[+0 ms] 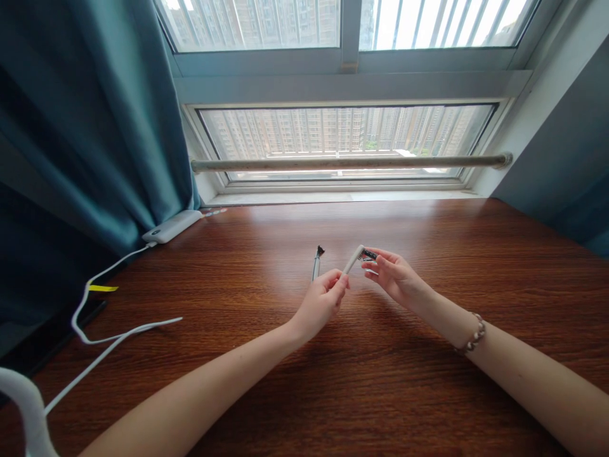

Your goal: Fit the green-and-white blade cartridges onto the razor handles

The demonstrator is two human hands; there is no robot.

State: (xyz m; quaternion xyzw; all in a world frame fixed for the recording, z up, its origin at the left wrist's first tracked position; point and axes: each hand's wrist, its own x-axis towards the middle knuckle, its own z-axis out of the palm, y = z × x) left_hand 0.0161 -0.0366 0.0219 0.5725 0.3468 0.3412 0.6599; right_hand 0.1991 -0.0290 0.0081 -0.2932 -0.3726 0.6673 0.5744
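My left hand [328, 293] pinches the lower end of a slim white handle [353, 259], which tilts up to the right. Dark comb-like teeth show at the handle's upper end. There my right hand [392, 273] has its fingers around a small black piece [370, 254], right against the white head; whether the two are joined I cannot tell. Just beyond my left hand, a thin silvery tool [316, 263] with a dark, ragged-looking tip lies on the brown wooden table [266, 393]. Its near end is hidden behind the hand.
A white power bank [172, 227] sits at the table's far left by the blue curtain [95, 114]. Its white cable [107, 339], with a yellow tag [103, 288], runs along the left side. A curved white object [21, 400] stands at the lower left. A window rail [352, 163] crosses behind the table.
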